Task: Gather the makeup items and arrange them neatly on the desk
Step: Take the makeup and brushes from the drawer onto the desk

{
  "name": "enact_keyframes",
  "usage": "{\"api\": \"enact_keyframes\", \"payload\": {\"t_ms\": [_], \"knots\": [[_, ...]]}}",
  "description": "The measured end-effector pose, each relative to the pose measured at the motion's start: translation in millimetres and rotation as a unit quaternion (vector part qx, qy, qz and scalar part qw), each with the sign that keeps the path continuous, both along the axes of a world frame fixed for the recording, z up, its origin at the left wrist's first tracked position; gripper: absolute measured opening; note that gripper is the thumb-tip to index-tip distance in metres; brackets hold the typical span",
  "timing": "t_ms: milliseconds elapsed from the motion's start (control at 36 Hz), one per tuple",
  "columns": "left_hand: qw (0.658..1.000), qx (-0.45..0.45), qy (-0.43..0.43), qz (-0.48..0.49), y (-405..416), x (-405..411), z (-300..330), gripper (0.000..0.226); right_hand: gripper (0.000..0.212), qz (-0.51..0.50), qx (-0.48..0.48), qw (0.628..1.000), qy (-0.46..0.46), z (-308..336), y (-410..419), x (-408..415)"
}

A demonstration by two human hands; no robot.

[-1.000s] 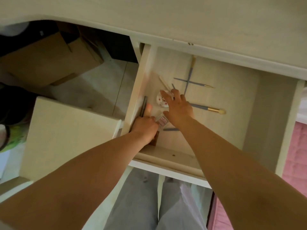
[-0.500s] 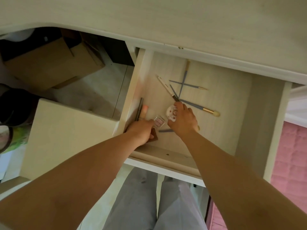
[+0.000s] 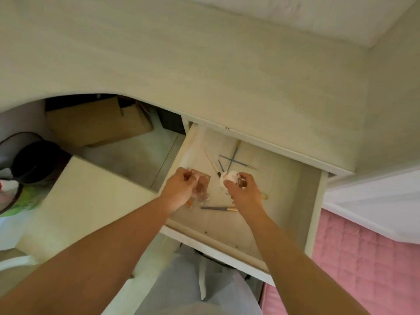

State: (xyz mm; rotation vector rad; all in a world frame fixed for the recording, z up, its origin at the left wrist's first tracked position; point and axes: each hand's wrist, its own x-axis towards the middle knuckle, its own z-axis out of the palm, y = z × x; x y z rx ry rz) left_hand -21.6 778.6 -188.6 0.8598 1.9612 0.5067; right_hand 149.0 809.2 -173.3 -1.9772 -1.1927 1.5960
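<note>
Your right hand [image 3: 243,190] has its fingers [image 3: 246,178] curled round a small round white compact [image 3: 230,177], pinching it from both sides just above the drawer floor. Your left hand [image 3: 179,189] is clenched on a clear squarish palette [image 3: 202,186] with brownish pans, and what looks like a thin dark stick [image 3: 186,176] is caught in the same grip (it is too blurred to name for sure).

Both loads look small and smooth, so keep the pinch firm and lift straight up before you swing either hand toward the bench [image 3: 204,76]. The left bundle is the riskier one, I judge: two things in one grip may slip against each other, so keep the palette level.

The brushes [image 3: 231,159] lie crossed near the back of the drawer [image 3: 313,201], one more brush [image 3: 219,208] sits nearer you beside your right wrist, and another is partly hidden under that hand. They will want a second trip.

Mind the bench edge overhanging the back of the drawer: come up at the front half, where the room is open. The drawer's left wall is just beside your left knuckles. The bench top itself is wide and bare where it shows.
</note>
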Motion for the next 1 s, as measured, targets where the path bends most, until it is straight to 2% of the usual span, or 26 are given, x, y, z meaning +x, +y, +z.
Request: {"api": "enact_keyframes", "payload": {"t_ms": [139, 278, 472, 722, 833, 1000], "knots": [[0.996, 0.093, -0.016, 0.006, 25.8, 1.9, 43.2, 0.022, 0.04, 0.063, 0.104, 0.992, -0.025, 53.3, 32.1, -12.9], [0.988, 0.149, -0.031, 0.03, 68.9, -19.8, 72.1, 0.018, 0.049, 0.095, 0.166, 0.979, -0.066, 82.2, 73.5, -35.5], [0.989, 0.131, -0.048, 0.058, 136.7, -66.9, 77.0, 0.022, 0.053, 0.131, 0.204, 0.955, -0.171, 85.0, 130.3, -75.1], [0.996, 0.084, -0.026, 0.027, 223.4, -111.4, 49.2, 0.023, 0.055, 0.141, 0.188, 0.943, -0.236, 61.6, 204.7, -117.5], [0.997, 0.074, 0.028, 0.0, 245.2, -121.4, 34.6, 0.025, 0.057, 0.121, 0.176, 0.946, -0.245, 49.0, 222.0, -127.5], [0.996, 0.086, 0.03, 0.021, 268.8, -133.8, 24.3, 0.029, 0.06, 0.131, 0.195, 0.935, -0.266, 37.4, 237.4, -135.3]]}}
